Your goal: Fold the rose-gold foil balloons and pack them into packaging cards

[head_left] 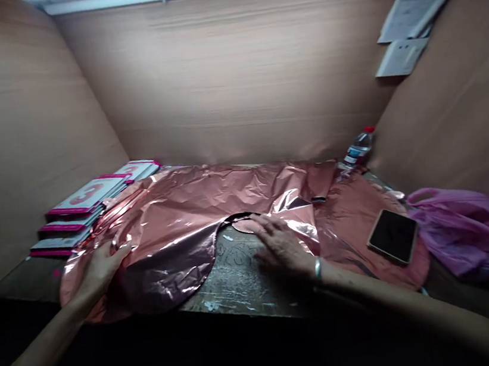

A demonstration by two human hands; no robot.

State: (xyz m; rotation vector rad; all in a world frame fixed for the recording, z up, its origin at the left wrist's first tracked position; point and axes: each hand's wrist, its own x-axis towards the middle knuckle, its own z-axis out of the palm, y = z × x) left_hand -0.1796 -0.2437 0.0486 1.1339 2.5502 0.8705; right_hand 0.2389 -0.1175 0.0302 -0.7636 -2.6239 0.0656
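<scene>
A flat, uninflated rose-gold foil balloon (210, 196) with a curved edge spreads over the worktop, its surface creased and shiny. At its left part, my left hand (102, 266) grips the foil, with the thumb on top and some fingers hidden. My right hand (282, 247) lies palm down near the middle, fingers stretched out over the curved edge and a small rounded foil tab (243, 226). More rose-gold foil (345, 233) lies flat to the right, partly under my right forearm.
Flat packets (88, 194) with a pink print are stacked at the left wall. A phone (394, 235) rests on the right-hand foil. Beyond are a bottle (359, 147) with a red cap and a pink plastic bag (471, 231). Board walls enclose the worktop (238, 274); sockets (403, 57) sit at right.
</scene>
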